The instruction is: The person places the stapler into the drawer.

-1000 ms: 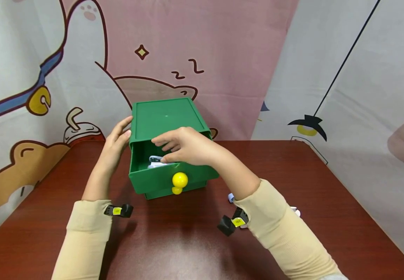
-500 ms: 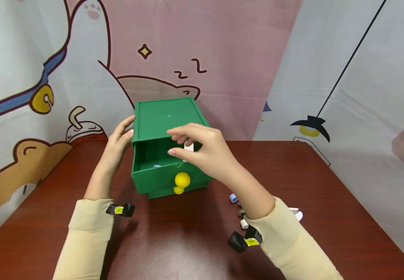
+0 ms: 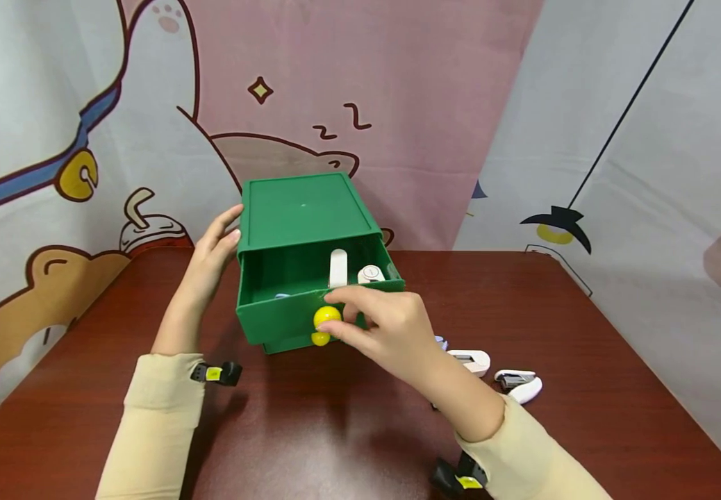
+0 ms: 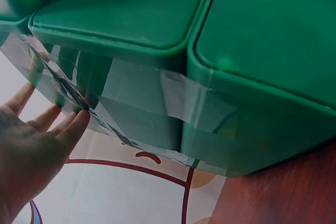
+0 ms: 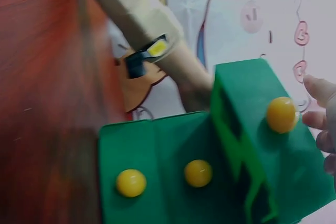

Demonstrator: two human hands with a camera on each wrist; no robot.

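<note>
- Green drawer box [image 3: 303,208], head view: on reddish table [image 3: 298,430], cartoon curtain [image 3: 410,69] behind; right hand [image 3: 392,326] at yellow knob [image 3: 328,316], thumb and finger apart.
- Left wrist: left hand [image 4: 37,148], fingers extended, against the box's side.
- Right wrist: table blurred.

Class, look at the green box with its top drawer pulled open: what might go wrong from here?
1. The upper yellow knob is round, so the right grip, close at it, might slip when pushing or pulling.
2. The left grip touches only one side of the green box, so force on the top drawer could twist or slide it.
3. The long white object inside might catch on the box if the drawer closes; its height is unclear.
</note>
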